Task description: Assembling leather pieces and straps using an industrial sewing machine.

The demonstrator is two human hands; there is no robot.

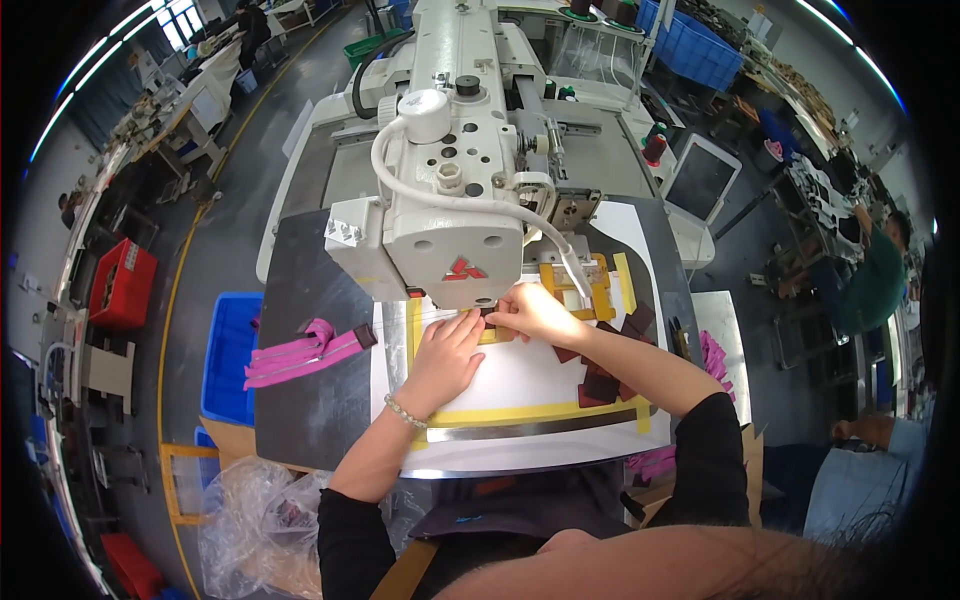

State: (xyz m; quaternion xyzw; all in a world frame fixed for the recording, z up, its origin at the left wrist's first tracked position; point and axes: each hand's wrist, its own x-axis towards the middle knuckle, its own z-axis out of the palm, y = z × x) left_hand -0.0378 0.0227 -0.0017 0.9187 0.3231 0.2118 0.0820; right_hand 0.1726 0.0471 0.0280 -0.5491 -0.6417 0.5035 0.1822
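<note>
Under the head of a large white industrial sewing machine [455, 235], my two hands work close together. My left hand [447, 362] lies flat, fingers stretched out, on the white sheet [520, 385] beside a yellow strip. My right hand [537, 314] reaches in from the right, thumb and fingers pinched at a small dark fabric piece [488, 312] next to my left fingertips. The machine head partly hides that piece. Several dark brown and maroon patches [600, 388] lie loosely to the right of my hands. Behind my right hand is a yellow frame [602, 290].
Pink zipper strips [305, 358] with a dark end lie on the table's left. A blue bin [228, 355] stands beyond the left edge, with clear plastic [260, 530] below it. At right are a screen [702, 178] and a pink bundle [714, 362]. A co-worker in green [870, 275] is far right.
</note>
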